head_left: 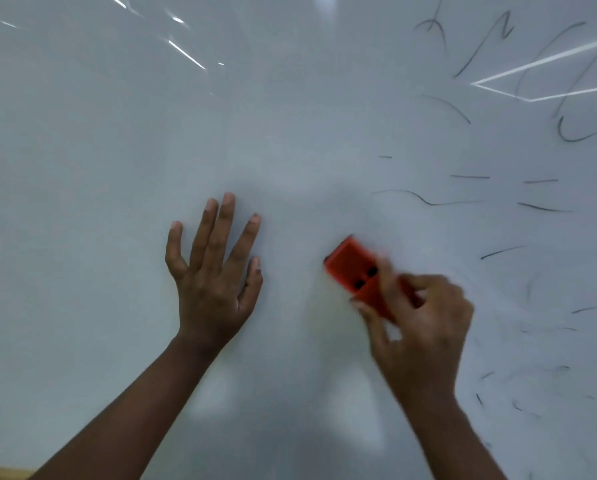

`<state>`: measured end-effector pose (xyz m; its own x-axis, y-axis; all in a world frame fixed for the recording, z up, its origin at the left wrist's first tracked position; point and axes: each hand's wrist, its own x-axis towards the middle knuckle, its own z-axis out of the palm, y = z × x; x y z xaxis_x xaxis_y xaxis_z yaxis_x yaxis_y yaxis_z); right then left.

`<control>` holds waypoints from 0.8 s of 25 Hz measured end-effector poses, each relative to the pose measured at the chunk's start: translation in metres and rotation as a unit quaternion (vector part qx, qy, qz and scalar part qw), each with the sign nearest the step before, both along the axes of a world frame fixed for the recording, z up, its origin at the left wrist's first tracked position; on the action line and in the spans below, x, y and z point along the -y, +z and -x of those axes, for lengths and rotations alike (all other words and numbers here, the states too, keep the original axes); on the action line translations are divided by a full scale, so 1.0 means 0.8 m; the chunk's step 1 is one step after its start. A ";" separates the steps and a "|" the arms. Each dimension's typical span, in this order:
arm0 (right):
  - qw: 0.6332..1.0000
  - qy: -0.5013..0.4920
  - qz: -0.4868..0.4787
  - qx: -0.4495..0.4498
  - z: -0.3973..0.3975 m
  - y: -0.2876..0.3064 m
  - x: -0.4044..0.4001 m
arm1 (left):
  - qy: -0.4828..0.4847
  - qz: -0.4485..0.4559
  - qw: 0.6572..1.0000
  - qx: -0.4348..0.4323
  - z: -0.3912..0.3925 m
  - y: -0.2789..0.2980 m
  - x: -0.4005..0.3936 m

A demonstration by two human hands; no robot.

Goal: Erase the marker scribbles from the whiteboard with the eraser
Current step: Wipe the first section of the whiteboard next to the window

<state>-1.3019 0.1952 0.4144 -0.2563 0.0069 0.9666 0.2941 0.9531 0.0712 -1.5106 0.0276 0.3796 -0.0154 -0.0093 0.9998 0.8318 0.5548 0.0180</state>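
The whiteboard (117,150) fills nearly the whole view. My right hand (418,323) grips an orange-red eraser (354,265) by its lower end, the block lying against the board a little right of centre; both are motion-blurred. Black marker scribbles (428,199) cover the right part of the board, from the top right corner down to the lower right. My left hand (214,268) rests flat on the board left of the eraser, fingers straight and spread, holding nothing. The board around and to the left of my hands shows no marks.
Bright streaks of ceiling light reflect in the board at the top left (186,53) and top right (532,77). A strip of tan edge (3,472) shows at the bottom left corner.
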 end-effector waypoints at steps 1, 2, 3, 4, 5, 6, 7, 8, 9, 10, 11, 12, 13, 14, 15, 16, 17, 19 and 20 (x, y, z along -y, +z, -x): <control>0.999 0.003 0.012 -0.038 -0.003 0.024 -0.011 | 0.000 0.000 1.000 0.000 0.000 0.000 0.000; 0.997 0.005 0.028 -0.073 -0.006 0.047 -0.021 | 0.002 0.000 1.000 -0.001 0.000 -0.001 -0.001; 0.993 0.010 0.049 -0.104 -0.008 0.066 -0.028 | 0.004 -0.001 1.000 -0.002 0.000 -0.001 -0.001; 0.989 0.020 0.074 -0.129 -0.008 0.080 -0.033 | 0.003 -0.001 1.000 -0.003 0.000 -0.001 0.000; 0.984 0.034 0.095 -0.147 -0.007 0.088 -0.034 | 0.001 -0.001 1.000 -0.005 0.001 -0.001 0.000; 0.980 0.047 0.107 -0.159 -0.003 0.090 -0.031 | -0.001 -0.001 1.000 -0.005 0.001 -0.002 0.001; 0.979 0.058 0.109 -0.160 0.001 0.086 -0.025 | -0.003 -0.001 1.000 -0.006 0.002 -0.002 0.001; 0.981 0.069 0.100 -0.149 0.007 0.077 -0.018 | -0.003 -0.002 1.000 -0.007 0.002 -0.002 0.000; 0.986 0.077 0.081 -0.123 0.013 0.062 -0.009 | -0.003 -0.003 1.000 -0.008 0.001 -0.002 0.000; 0.991 0.079 0.054 -0.089 0.019 0.045 -0.001 | -0.003 -0.003 1.000 -0.009 0.001 -0.002 -0.001; 0.996 0.077 0.021 -0.051 0.024 0.026 0.006 | -0.003 -0.003 1.000 -0.010 0.001 -0.002 -0.001; 0.997 0.072 -0.013 -0.018 0.029 0.010 0.012 | -0.001 -0.002 1.000 -0.011 0.001 -0.002 -0.001; 0.997 0.068 -0.043 0.006 0.033 -0.003 0.016 | 0.001 0.000 1.000 -0.010 0.001 -0.001 -0.001; 0.995 0.064 -0.076 0.024 0.036 -0.007 0.017 | 0.003 0.002 1.000 -0.007 0.002 -0.002 -0.001; 0.991 0.061 -0.110 0.034 0.037 -0.001 0.014 | 0.004 0.004 1.000 -0.005 0.002 -0.002 -0.001; 0.988 0.055 -0.139 0.034 0.037 0.015 0.009 | 0.004 0.005 1.000 -0.005 0.002 -0.003 0.000; 0.987 0.048 -0.153 0.021 0.036 0.038 0.001 | 0.005 0.007 1.000 -0.006 0.002 -0.003 0.000; 0.991 0.030 -0.127 -0.039 0.028 0.094 -0.022 | 0.005 0.011 1.000 -0.008 0.001 -0.001 0.001; 0.992 0.022 -0.100 -0.080 0.021 0.121 -0.037 | 0.005 0.013 1.000 -0.008 0.001 -0.001 0.002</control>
<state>-1.3189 0.2251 0.5110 -0.0959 -0.1969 0.9757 0.2760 0.9366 0.2161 -1.5111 0.0260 0.3790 0.0009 0.0160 0.9999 0.8258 0.5638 -0.0098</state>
